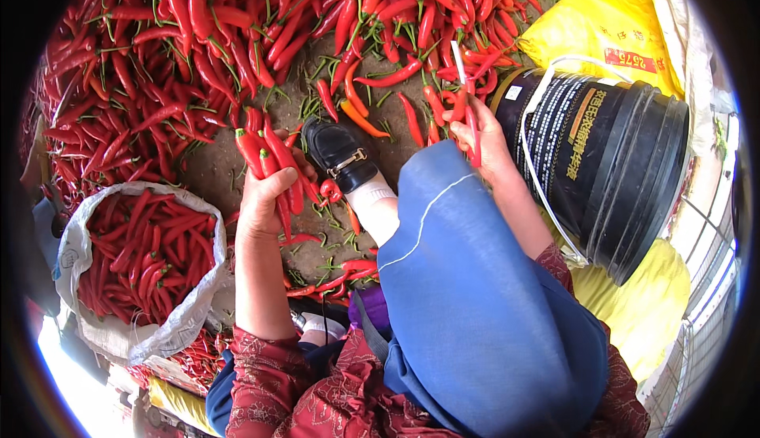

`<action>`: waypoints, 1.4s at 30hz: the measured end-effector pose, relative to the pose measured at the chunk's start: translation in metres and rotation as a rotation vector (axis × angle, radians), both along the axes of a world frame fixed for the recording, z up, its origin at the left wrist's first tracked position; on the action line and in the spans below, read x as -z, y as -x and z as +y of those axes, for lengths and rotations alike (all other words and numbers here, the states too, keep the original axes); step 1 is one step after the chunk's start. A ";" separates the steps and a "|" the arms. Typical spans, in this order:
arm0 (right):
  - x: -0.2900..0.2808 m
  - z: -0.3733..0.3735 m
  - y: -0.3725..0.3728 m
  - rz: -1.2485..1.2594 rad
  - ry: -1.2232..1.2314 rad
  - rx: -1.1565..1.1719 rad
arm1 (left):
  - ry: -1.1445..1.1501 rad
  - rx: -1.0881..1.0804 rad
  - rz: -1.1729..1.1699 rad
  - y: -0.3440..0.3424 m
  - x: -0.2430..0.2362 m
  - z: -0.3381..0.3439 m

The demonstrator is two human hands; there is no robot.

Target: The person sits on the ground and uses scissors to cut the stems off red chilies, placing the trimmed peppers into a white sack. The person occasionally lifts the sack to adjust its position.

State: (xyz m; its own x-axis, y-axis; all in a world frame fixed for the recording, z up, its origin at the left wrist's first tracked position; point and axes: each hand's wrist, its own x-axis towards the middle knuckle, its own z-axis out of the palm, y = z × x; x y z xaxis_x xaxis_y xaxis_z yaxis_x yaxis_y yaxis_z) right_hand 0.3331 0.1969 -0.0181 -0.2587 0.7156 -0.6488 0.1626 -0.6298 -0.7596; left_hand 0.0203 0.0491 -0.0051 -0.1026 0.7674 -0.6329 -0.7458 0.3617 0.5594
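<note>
My left hand (pixel 270 193) is closed around a bunch of red chili peppers (pixel 269 147), their green stalk ends pointing up, beside my black shoe (pixel 336 153). My right hand (pixel 475 137) is closed on red peppers (pixel 473 125); a thin, pale, upright object (pixel 457 62) sticks up just above them, and I cannot tell what it is or whether I grip it. Blue fabric (pixel 467 272) covers my raised knee between my forearms. Loose peppers and green stalk bits lie on the dirty floor around my foot.
A big pepper heap (pixel 142 58) fills the upper left. A white sack (pixel 91 303) of peppers stands at lower left. At right, a black bucket (pixel 602 169) with a white handle lies tilted, between a yellow bag (pixel 586 34) above and yellow sacking (pixel 641 295) below.
</note>
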 end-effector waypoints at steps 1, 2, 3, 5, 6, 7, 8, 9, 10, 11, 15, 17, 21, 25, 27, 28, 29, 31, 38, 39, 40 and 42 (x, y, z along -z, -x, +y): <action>0.009 0.003 -0.001 -0.043 -0.174 -0.112 | 0.001 -0.009 0.024 -0.003 0.001 0.002; 0.019 0.007 0.000 -0.088 -0.347 -0.226 | 0.000 -0.006 0.034 -0.002 0.001 0.005; 0.013 0.012 0.010 -0.126 -0.279 -0.222 | 0.007 -0.008 0.045 -0.002 -0.001 0.007; -0.009 0.022 0.030 -0.206 -0.138 -0.209 | 0.005 0.008 0.060 -0.003 -0.003 0.009; -0.007 0.022 0.027 -0.218 -0.124 -0.241 | 0.010 0.019 0.075 -0.003 -0.003 0.011; -0.002 0.021 0.021 -0.230 -0.110 -0.272 | 0.015 0.031 0.090 -0.003 -0.004 0.012; -0.001 0.020 0.016 -0.242 -0.096 -0.302 | 0.020 0.042 0.105 -0.004 -0.005 0.013; -0.016 0.016 0.017 -0.300 -0.081 -0.417 | 0.026 0.044 0.111 -0.004 -0.006 0.013; -0.006 0.008 0.009 -0.264 -0.180 -0.428 | 0.033 0.047 0.118 -0.004 -0.008 0.013; -0.010 0.004 0.005 -0.276 -0.077 -0.364 | 0.039 0.049 0.124 -0.004 -0.009 0.014; -0.014 0.007 -0.002 -0.259 0.018 -0.270 | 0.047 0.095 0.106 -0.006 -0.002 0.017; 0.007 0.011 -0.013 -0.276 -0.067 -0.286 | 0.043 0.117 0.109 -0.008 -0.002 0.021; 0.009 0.014 -0.005 -0.325 -0.166 -0.363 | 0.064 0.187 0.130 -0.008 -0.006 0.023; 0.008 0.018 -0.003 -0.375 -0.224 -0.393 | 0.066 0.112 0.176 -0.016 -0.013 0.029; -0.005 0.016 0.000 -0.397 -0.207 -0.410 | 0.070 0.140 0.175 -0.015 -0.010 0.028; -0.009 0.013 -0.001 -0.375 -0.110 -0.389 | 0.072 0.168 0.182 -0.014 -0.009 0.028; -0.013 0.010 -0.003 -0.352 -0.014 -0.368 | 0.074 0.195 0.189 -0.013 -0.009 0.028; -0.024 0.005 -0.004 -0.252 0.160 -0.311 | 0.044 0.226 0.207 -0.015 -0.011 0.032; -0.009 -0.007 0.034 -0.407 -0.537 -0.351 | 0.041 0.257 0.242 -0.022 -0.015 0.042; 0.022 -0.006 0.038 -0.362 -0.666 -0.376 | 0.055 0.257 0.248 -0.023 -0.016 0.042; 0.015 0.000 0.054 -0.349 -0.801 -0.488 | 0.076 0.251 0.255 -0.021 -0.017 0.039; 0.013 0.008 0.080 -0.501 -1.121 -0.681 | 0.120 0.234 0.278 -0.017 -0.024 0.034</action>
State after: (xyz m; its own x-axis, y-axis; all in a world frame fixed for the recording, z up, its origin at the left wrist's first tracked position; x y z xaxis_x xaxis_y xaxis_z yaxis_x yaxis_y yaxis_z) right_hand 0.2531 0.2052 -0.0307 -0.6742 0.7369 0.0502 0.5863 0.5752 -0.5704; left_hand 0.0378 0.0827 0.0189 -0.1142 0.7129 -0.6919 -0.4609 0.5789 0.6726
